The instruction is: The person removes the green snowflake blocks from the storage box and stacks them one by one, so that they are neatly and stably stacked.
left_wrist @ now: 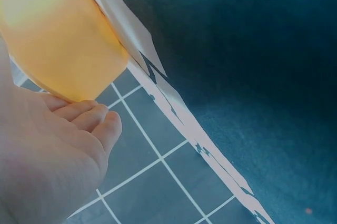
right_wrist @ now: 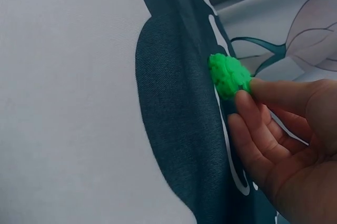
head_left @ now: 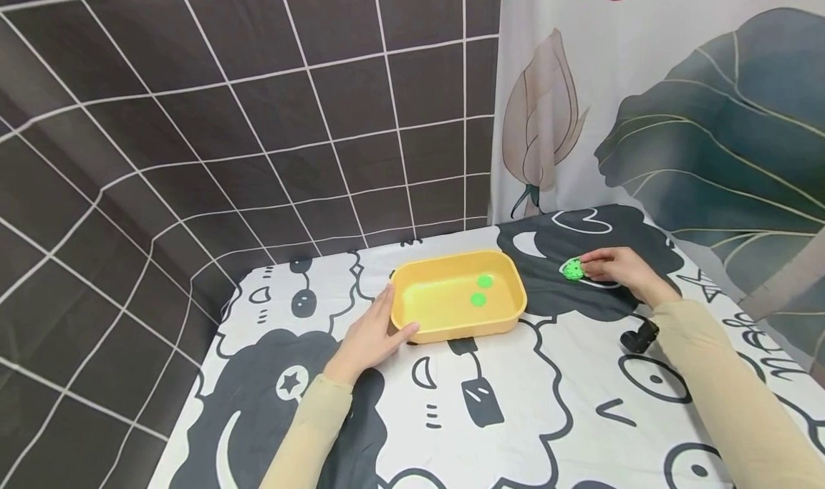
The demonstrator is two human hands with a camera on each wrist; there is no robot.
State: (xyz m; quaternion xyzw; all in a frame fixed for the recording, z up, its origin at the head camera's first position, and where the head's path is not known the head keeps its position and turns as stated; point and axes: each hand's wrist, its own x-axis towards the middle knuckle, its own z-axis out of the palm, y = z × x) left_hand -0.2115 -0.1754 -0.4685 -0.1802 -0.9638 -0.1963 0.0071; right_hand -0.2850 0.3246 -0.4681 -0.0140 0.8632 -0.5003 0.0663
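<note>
A shallow yellow tray (head_left: 412, 317) with rounded corners sits on the patterned cloth. Inside it, toward the right, are two round green pieces (head_left: 478, 300). My left hand (head_left: 369, 337) rests against the tray's near left corner, its fingers along the left wall and its thumb at the front rim. In the left wrist view, the relaxed fingers (left_wrist: 108, 126) lie at the outside of the tray wall. To the right of the tray, my right hand (head_left: 615, 267) pinches a small, bright green bumpy piece (right_wrist: 229, 75) between thumb and fingertips, close over a dark patch of the cloth.
The black and white cartoon cloth (head_left: 451, 432) covers the surface. A dark curtain with a white grid (head_left: 258, 117) hangs at the back and left, and a leaf-print curtain (head_left: 722, 117) at the right. A small black object (head_left: 639, 337) shows beside the right sleeve.
</note>
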